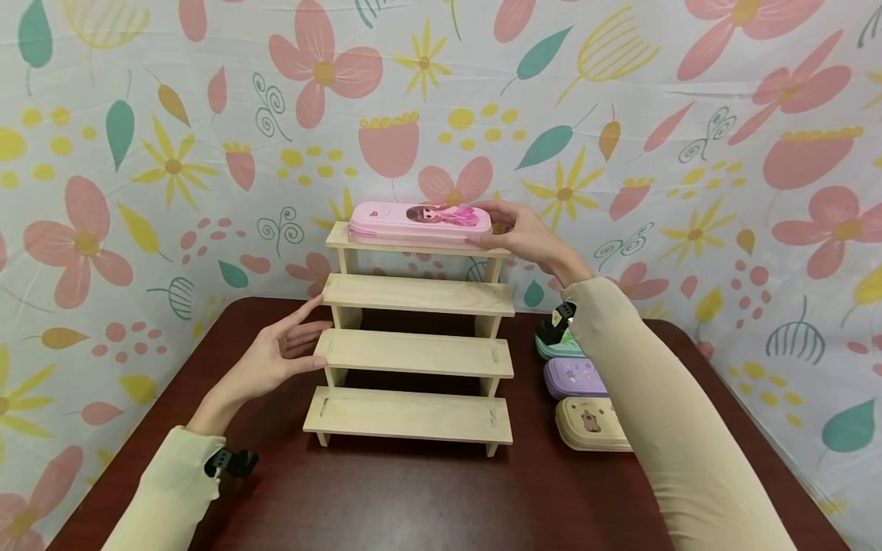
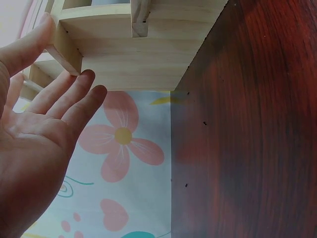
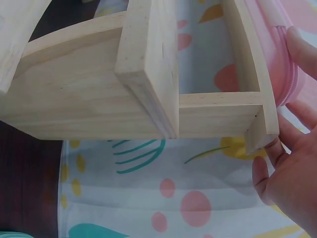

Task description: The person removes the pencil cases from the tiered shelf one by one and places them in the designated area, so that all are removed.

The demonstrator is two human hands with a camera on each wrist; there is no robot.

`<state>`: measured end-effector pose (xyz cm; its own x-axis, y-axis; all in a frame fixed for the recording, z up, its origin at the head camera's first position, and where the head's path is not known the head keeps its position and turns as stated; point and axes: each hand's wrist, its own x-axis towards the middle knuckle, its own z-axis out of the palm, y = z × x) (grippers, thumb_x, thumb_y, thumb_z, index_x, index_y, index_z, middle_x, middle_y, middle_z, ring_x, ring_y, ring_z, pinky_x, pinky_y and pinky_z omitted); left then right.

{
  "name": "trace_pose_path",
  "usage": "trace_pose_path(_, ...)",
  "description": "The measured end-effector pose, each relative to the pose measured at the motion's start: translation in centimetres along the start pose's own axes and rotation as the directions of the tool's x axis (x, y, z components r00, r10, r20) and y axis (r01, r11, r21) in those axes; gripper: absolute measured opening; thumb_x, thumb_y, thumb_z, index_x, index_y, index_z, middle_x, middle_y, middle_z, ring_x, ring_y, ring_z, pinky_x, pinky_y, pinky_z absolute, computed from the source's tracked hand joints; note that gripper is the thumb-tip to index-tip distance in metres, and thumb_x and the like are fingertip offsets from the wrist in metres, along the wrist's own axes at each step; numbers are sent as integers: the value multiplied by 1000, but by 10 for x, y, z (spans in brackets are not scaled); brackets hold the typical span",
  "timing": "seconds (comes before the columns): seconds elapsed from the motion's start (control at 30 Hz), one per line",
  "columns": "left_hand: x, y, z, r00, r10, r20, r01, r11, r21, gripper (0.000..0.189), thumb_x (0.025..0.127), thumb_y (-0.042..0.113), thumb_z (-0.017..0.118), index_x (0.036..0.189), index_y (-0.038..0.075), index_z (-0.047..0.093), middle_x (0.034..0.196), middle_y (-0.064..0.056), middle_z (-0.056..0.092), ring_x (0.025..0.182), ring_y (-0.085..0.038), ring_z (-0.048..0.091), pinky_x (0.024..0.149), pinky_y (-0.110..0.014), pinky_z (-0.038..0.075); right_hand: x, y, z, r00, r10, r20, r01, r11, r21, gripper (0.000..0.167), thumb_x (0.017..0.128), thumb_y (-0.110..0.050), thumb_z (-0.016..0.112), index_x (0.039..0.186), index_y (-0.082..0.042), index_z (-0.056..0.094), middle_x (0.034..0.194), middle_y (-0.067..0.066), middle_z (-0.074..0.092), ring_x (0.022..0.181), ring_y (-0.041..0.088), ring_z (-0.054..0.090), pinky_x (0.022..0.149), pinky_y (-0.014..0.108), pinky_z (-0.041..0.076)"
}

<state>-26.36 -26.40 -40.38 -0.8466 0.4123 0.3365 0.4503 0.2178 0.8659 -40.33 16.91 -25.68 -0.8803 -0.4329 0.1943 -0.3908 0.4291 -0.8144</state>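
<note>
A pink pencil case (image 1: 386,223) with a doll picture lies lengthwise on the top step of a four-step wooden display stand (image 1: 413,352). At its right end my right hand (image 1: 513,233) grips it, thumb in front and fingers behind. The right wrist view shows the thumb against the zipped side of the pencil case (image 3: 282,59), some fingers below by the board's end. My left hand (image 1: 272,360) touches the left side of the stand with fingers fairly straight. In the left wrist view its thumb and fingertips meet the end of a wooden step (image 2: 64,49).
Right of the stand, a green case (image 1: 561,346), a purple case (image 1: 575,378) and a cream case (image 1: 589,423) lie on the dark brown table (image 1: 386,497), partly hidden by my right arm. A flower-patterned cloth (image 1: 620,115) hangs behind.
</note>
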Motion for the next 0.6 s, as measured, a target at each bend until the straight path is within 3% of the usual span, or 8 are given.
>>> trace_pose_path(0.17,0,0,0,1000,-2,1,2,1000,1,98,93,-2,80,170,24,26,152,-26,52,141,-41,50,105,-24,48,-1,1,-2,1000,13,3,-13,1000,15,65,92,-24,83,152,-19,58,135,10,64,117,27,58,95,39,46)
trace_pose_path(0.4,-1,0,0,1000,-10,1,10,1000,-11,99,92,-3,80,170,22,25,152,-31,50,141,-43,48,104,-22,48,1,1,-4,998,23,60,-29,995,96,66,95,-19,80,156,-19,54,143,9,63,121,24,59,101,39,47)
trace_pose_path(0.6,0,0,0,1000,-14,0,14,1000,-5,99,92,-2,80,170,24,25,152,-29,51,141,-42,49,104,-23,48,1,-1,-3,998,26,58,-31,995,93,65,95,-17,78,156,-19,54,144,8,62,120,23,59,100,38,47)
